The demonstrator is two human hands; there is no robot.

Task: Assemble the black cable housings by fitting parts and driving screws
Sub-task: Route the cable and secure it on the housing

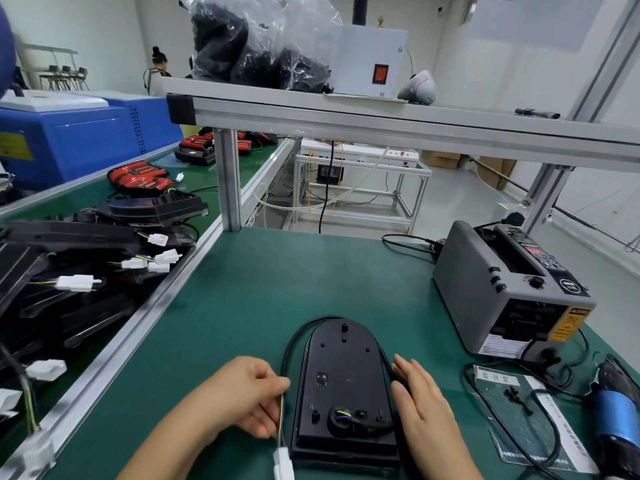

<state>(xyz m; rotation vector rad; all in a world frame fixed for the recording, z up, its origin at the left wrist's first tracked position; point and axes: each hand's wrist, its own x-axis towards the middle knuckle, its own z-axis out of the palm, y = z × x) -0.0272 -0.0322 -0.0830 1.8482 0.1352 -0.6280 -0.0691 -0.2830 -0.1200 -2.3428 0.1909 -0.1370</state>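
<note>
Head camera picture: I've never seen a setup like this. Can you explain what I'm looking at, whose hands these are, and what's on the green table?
No machine is doing the work here. A person wears a camera on the head, so you are looking down at their own two hands. On the green table a black housing lies flat, with a black cable looping round its far end. The left hand pinches the thin coloured wires at the cable's end, just above a white plug. The right hand rests with straight fingers against the housing's right edge and holds nothing. To the right stand a grey box-shaped machine and a blue power tool, probably the screwdriver. On the left lies a pile of more black parts.
</note>
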